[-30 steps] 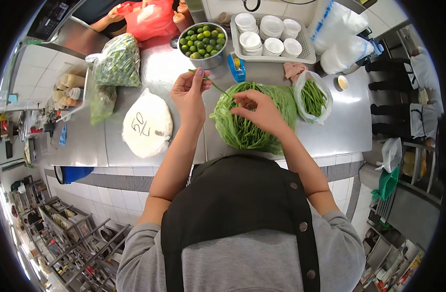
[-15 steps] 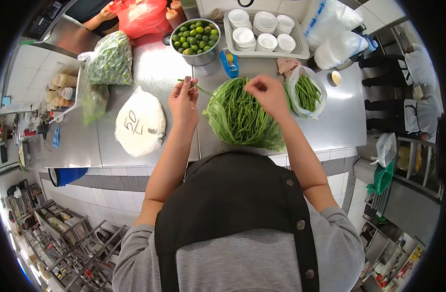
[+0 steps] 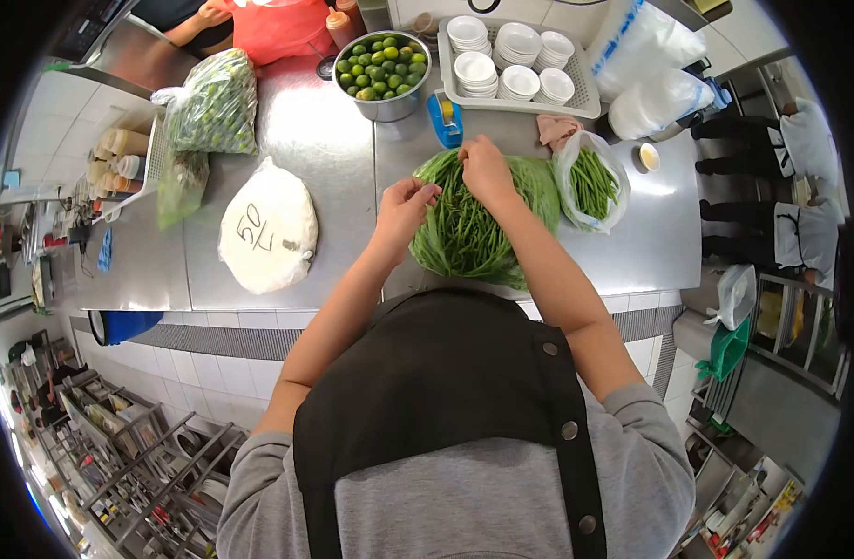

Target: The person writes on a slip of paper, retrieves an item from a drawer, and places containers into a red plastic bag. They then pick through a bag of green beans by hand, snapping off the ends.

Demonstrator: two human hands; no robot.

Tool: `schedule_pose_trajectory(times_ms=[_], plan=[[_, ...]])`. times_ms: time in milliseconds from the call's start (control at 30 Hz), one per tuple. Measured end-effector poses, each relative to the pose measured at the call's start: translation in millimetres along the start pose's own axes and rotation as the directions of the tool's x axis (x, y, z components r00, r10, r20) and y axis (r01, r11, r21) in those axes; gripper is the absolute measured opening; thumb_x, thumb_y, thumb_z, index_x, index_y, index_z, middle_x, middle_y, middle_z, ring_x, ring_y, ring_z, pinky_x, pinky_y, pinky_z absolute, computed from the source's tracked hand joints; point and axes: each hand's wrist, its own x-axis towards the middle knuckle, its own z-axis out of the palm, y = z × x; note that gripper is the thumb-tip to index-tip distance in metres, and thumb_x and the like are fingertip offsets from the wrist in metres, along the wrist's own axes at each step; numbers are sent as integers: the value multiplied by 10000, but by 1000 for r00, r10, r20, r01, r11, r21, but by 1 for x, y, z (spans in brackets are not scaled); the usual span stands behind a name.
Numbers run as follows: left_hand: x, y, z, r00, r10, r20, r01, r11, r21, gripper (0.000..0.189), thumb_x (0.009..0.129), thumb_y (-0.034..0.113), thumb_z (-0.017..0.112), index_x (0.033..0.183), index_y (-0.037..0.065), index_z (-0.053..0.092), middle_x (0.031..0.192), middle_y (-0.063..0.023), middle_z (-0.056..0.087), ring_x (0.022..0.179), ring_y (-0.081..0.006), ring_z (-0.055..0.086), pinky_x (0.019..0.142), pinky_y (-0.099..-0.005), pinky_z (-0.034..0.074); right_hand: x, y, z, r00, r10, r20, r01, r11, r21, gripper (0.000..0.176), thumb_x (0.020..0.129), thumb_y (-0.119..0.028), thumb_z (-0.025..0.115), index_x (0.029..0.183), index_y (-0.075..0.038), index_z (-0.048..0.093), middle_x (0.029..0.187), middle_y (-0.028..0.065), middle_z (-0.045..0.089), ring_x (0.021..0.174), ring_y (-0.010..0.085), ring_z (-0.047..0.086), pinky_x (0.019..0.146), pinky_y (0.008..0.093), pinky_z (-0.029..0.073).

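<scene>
A large heap of green beans (image 3: 469,228) lies in an open green plastic bag on the steel counter (image 3: 343,177). At the upper left edge of the heap is my left hand (image 3: 406,212), its fingers pinched together; whatever is between them is too small to make out. My right hand (image 3: 488,172) is over the top of the heap with fingertips closed, and what they grip is hidden. A smaller clear bag of green beans (image 3: 592,182) stands to the right of the heap.
Behind are a metal bowl of limes (image 3: 380,74), a blue tape dispenser (image 3: 445,119) and a tray of white cups (image 3: 581,93). To the left lie a white bundle marked 50 (image 3: 267,228) and a bag of green pieces (image 3: 217,102). Two people (image 3: 804,219) stand far right.
My left hand has moved right to the heap, and the green bean seen in it before no longer shows. My right hand has shifted slightly left.
</scene>
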Motion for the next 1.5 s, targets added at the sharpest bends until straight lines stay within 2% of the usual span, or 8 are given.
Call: schedule_pose_trajectory(times_ms=[467,767,867,1000,1067,1200,1333,1500], plan=[[30,6,-6,943,316,-101,-252,881,400,207,884,175,756,990,-2,739,769,24,625,649,-54,492,600,-239,416,7,1,-52,977,-165,137,148,981,127,115,862,-88,677,917,-8,616,1027,148,559,939,375,585,811,460,472],[34,18,34,750,660,42,-576,621,532,206,759,127,850,930,38,777,765,-55,655,587,-125,537,549,-280,420,-31,-58,-112,871,-482,-95,489,867,92,120,867,-95,685,897,-8,608,890,93,573,833,293,580,735,403,464],[31,25,33,737,671,75,-607,609,511,179,772,98,833,935,45,780,764,-51,654,593,-120,540,548,-272,418,-31,-44,-107,980,-198,27,163,869,468,103,888,-102,697,914,-20,641,854,34,614,790,183,585,707,330,452],[26,28,19,745,660,97,-592,587,552,159,787,88,820,937,51,785,765,-42,660,604,-93,524,562,-260,419,-42,-35,-95,930,-66,361,-284,493,822,74,943,-96,671,897,-39,660,871,-20,608,789,81,565,742,246,450],[30,24,6,755,655,46,-594,651,473,145,815,95,808,945,34,782,775,-23,666,616,-71,502,567,-244,402,-57,-39,-89,855,-128,502,-462,252,850,86,947,-101,670,879,-50,660,843,-27,615,780,73,559,737,234,440],[27,26,-5,883,412,-224,-444,889,-114,144,885,102,765,983,-4,763,797,10,669,631,-25,439,561,-217,345,-69,-28,-74,927,-54,372,-132,879,457,145,845,-127,758,879,-11,678,775,32,639,718,108,575,665,274,476],[31,21,-28,948,263,-177,-317,774,-548,151,943,89,708,1060,-6,715,928,-21,669,589,-12,355,550,-206,298,-69,-14,-67,955,-124,268,24,936,351,289,760,-162,838,954,2,701,779,65,630,698,157,599,659,294,489],[21,23,-22,952,229,-203,-305,757,-578,164,949,85,699,1076,-18,695,980,-42,664,582,-23,354,559,-199,309,-60,-62,-87,988,-118,98,63,895,442,299,800,-191,828,997,-6,699,816,70,631,737,141,598,683,288,488]])
